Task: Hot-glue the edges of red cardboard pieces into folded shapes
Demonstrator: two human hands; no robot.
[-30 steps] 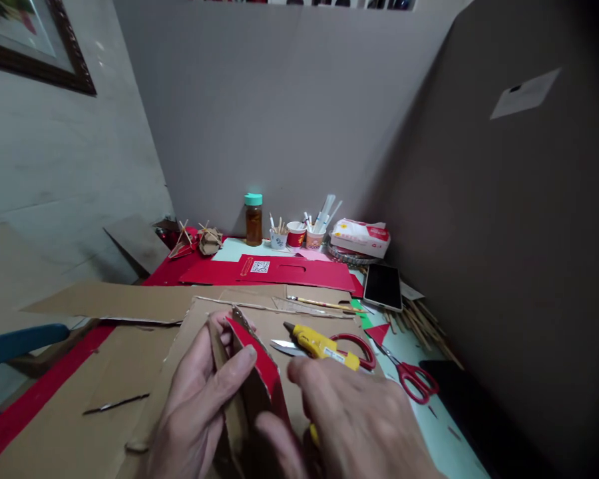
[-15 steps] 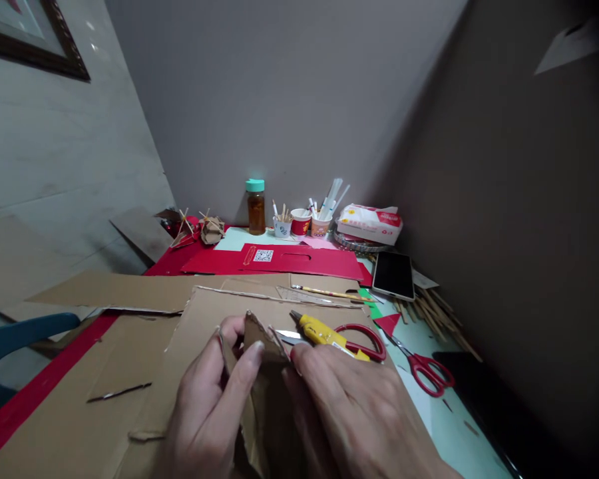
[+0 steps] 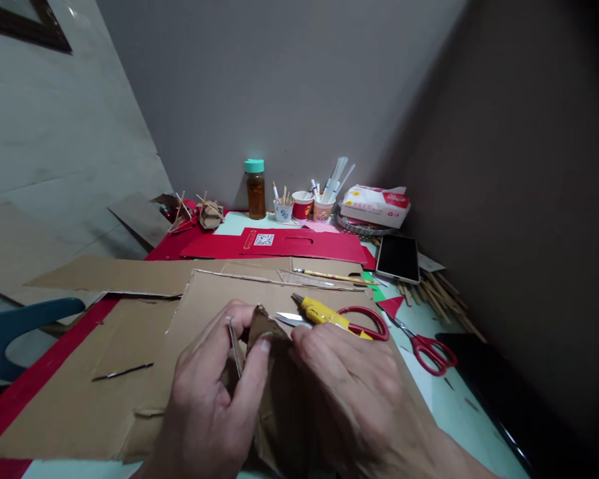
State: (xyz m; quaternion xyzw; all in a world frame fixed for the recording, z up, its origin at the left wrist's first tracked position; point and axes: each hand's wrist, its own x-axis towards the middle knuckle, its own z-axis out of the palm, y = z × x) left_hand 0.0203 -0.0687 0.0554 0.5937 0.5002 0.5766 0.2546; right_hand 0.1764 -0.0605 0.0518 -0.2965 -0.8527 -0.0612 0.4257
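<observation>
A folded piece of brown cardboard (image 3: pixel 274 386) stands between my two hands at the front of the table. My left hand (image 3: pixel 214 392) is closed on its left side, the thumb pressed on the near face and the fingers behind. On the right edge my right hand (image 3: pixel 359 392) pinches the cardboard, its fingertips partly hidden behind the knuckles. Just beyond my right hand lie a yellow glue gun (image 3: pixel 324 313) and red-handled scissors (image 3: pixel 384 326), their blades showing left of the glue gun. Flat cardboard sheets (image 3: pixel 204 299) spread beneath.
A second pair of red scissors (image 3: pixel 432 352), a phone (image 3: pixel 398 258) and wooden sticks (image 3: pixel 444 303) lie to the right. A pencil (image 3: pixel 329 275) rests on the cardboard. Behind stand a bottle (image 3: pixel 255 193), several paper cups (image 3: pixel 302 207) and a tissue pack (image 3: pixel 374 205). A blue chair (image 3: pixel 10 339) is at left.
The view has tilted down slightly, so the tabletop things sit higher in the picture. Both hands keep hold of the cardboard, and its right flap now lies closer to the rest under my right fingers.
</observation>
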